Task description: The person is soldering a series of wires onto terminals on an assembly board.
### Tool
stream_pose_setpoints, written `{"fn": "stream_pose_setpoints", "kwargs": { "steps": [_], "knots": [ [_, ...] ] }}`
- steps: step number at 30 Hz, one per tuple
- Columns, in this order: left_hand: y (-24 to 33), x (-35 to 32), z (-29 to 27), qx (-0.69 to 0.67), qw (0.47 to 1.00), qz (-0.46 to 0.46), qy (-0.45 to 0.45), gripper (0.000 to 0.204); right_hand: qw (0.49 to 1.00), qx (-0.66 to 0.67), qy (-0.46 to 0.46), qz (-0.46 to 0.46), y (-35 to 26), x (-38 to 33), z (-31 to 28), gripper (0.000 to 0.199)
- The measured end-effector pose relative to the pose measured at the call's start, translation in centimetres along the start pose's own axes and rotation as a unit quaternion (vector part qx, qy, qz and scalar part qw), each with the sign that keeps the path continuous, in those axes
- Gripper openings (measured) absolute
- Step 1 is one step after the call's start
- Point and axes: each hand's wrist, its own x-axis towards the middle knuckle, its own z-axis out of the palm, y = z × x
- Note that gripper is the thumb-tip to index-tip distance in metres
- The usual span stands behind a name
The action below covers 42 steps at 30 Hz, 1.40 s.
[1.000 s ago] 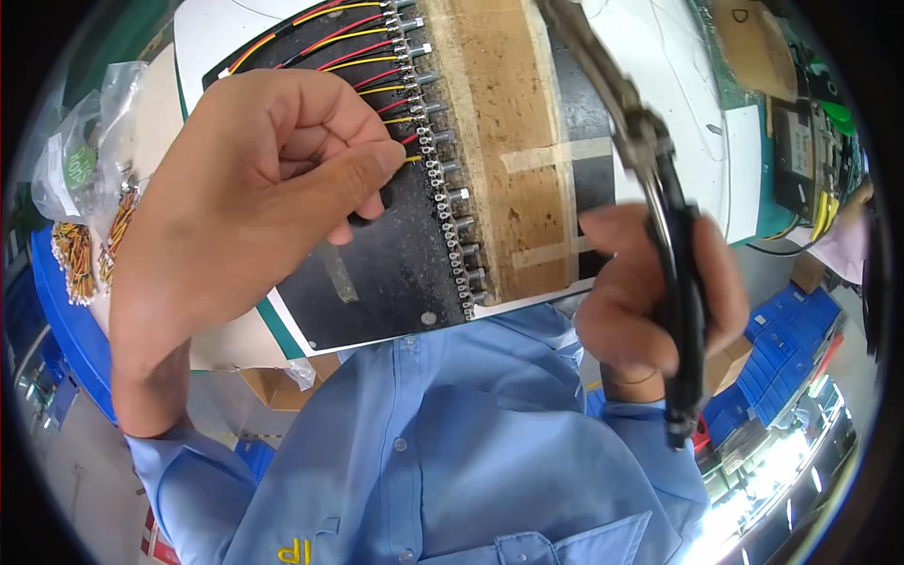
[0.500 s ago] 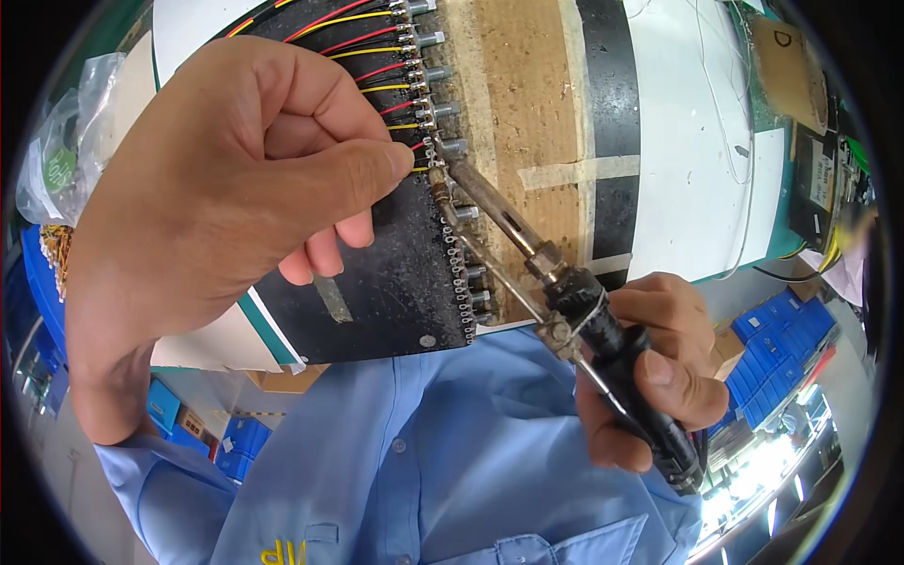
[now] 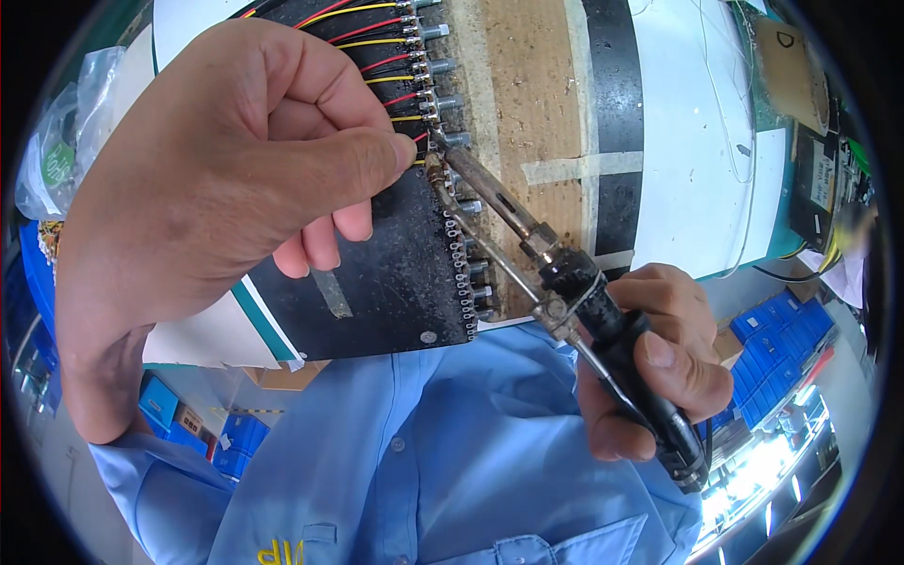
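Observation:
Between thumb and fingers, my left hand (image 3: 226,179) pinches a red and yellow wire pair (image 3: 421,138); most of it is hidden by the hand. The wire ends meet small metal connectors (image 3: 460,259) lined up along the edge of a black board (image 3: 386,301). My right hand (image 3: 678,353) is wrapped round the black handle of a soldering iron (image 3: 574,278), which has a thin metal feed tube (image 3: 508,268) clamped alongside. The iron's tip and the tube's end reach the connectors beside my left fingertips. Farther up, red and yellow wires (image 3: 372,40) sit on other connectors.
Right of the connectors lies a brown strip (image 3: 537,104) with tape on it, then a black band (image 3: 614,104) and a white sheet (image 3: 697,141). A clear plastic bag (image 3: 80,141) is at the far left. Blue bins (image 3: 782,353) stand at the lower right.
The board and its wired connectors have shifted slightly up in the picture. My left wrist has moved a little left. Both hands keep their holds, with the iron's tip still at the connectors.

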Motion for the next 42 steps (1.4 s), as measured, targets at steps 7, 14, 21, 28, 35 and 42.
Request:
{"fn": "stream_pose_setpoints", "kwargs": {
  "steps": [7,14,21,28,35,42],
  "knots": [
    [1.0,0.4,0.2,0.022,0.997,-0.079,-0.010,0.012,0.999,0.018,0.011,0.025,-0.5,-0.2,-0.5,0.056],
    [0.6,0.4,0.1,0.021,0.996,-0.082,-0.008,0.012,1.000,0.008,0.022,0.021,-0.5,-0.5,-0.1,0.054],
    [0.9,0.6,0.2,0.019,0.999,-0.042,-0.028,0.012,0.999,0.013,0.018,0.029,-0.6,-0.4,-0.4,0.054],
    [0.2,-0.7,1.7,0.058,0.993,0.074,0.072,0.013,1.000,0.006,0.022,0.016,-0.4,-0.4,-0.2,0.055],
    [-0.8,-0.3,0.3,-0.017,1.000,0.006,0.011,0.013,1.000,0.005,0.021,0.014,-0.3,-0.3,0.1,0.054],
    [-0.5,-0.2,0.3,-0.016,1.000,0.005,-0.005,0.013,0.999,0.031,0.021,0.033,-0.5,-0.3,-0.6,0.052]
  ]
}}
